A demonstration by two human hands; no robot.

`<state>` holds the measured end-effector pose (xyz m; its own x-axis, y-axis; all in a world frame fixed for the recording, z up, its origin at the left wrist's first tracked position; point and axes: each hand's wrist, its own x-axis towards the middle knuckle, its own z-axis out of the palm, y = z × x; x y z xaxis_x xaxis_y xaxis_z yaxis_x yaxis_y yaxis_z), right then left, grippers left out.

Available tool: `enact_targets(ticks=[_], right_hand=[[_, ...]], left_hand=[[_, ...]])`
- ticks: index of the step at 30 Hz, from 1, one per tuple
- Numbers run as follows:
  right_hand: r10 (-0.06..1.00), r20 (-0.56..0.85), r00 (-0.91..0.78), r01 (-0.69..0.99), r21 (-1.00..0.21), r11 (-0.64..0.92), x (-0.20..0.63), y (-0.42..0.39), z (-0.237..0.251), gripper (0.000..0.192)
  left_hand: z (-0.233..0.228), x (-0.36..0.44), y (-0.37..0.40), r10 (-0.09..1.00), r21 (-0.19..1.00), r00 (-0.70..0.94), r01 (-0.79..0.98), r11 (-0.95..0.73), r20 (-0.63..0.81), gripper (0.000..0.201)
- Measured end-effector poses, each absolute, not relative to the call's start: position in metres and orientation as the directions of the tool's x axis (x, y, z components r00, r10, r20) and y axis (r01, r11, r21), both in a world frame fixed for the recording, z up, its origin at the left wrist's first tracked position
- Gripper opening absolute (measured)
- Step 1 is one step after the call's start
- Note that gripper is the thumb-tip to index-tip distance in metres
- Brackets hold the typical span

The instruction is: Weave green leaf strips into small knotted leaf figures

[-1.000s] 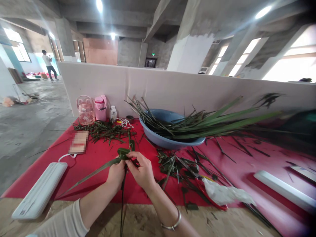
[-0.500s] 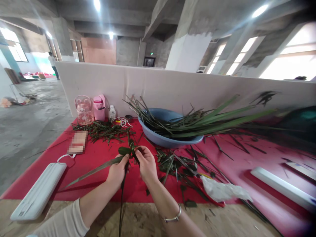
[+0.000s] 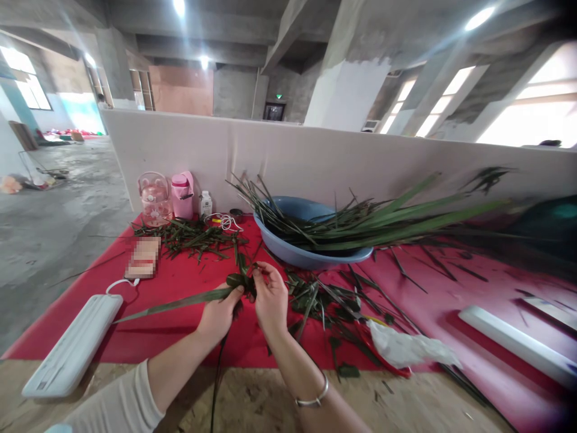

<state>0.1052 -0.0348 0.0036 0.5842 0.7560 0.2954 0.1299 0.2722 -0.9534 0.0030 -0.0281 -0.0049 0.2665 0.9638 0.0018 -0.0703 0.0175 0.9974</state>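
Over the red table covering, my left hand (image 3: 222, 313) is closed on a green leaf strip (image 3: 184, 302), its thumb pressed on a folded part. The strip's long end points out to the left, and a thin dark strand hangs below the hand. Close beside it, my right hand (image 3: 271, 294) pinches the folded leaf piece (image 3: 241, 278) at its right side, thumb against forefinger. Between the hands the piece shows rounded green loops. Fingers hide its underside.
Behind the hands stands a blue basin (image 3: 311, 258) full of long leaves (image 3: 387, 225). Leaf scraps (image 3: 193, 237) lie at the back left, more cuttings (image 3: 315, 300) at right. A white plastic bag (image 3: 406, 344) covers red-handled scissors. A white lamp-like bar (image 3: 74, 346) lies left.
My left hand has moved slightly right, closer to my right hand. The folded piece has turned a little, and the strip's long end lies flatter.
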Motion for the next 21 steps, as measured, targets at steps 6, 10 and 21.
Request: enact_targets(ticks=[6, 10, 21], right_hand=[[0.778, 0.280, 0.562, 0.155, -0.960, 0.233, 0.109, -0.033, 0.003, 0.026], [0.842, 0.276, 0.464, 0.178, -0.960, 0.217, 0.108, -0.033, 0.004, 0.032], [0.967, 0.254, 0.004, 0.474, -0.852, 0.222, 0.109, -0.047, 0.009, 0.032]], left_hand=[[-0.007, 0.003, -0.026, 0.963, 0.993, 0.269, -0.106, 0.043, -0.012, 0.027], [-0.004, 0.002, -0.024, 0.962, 0.981, 0.268, -0.162, 0.104, -0.057, 0.027], [-0.002, 0.001, -0.022, 0.992, 0.972, 0.111, -0.221, 0.078, -0.055, 0.025]])
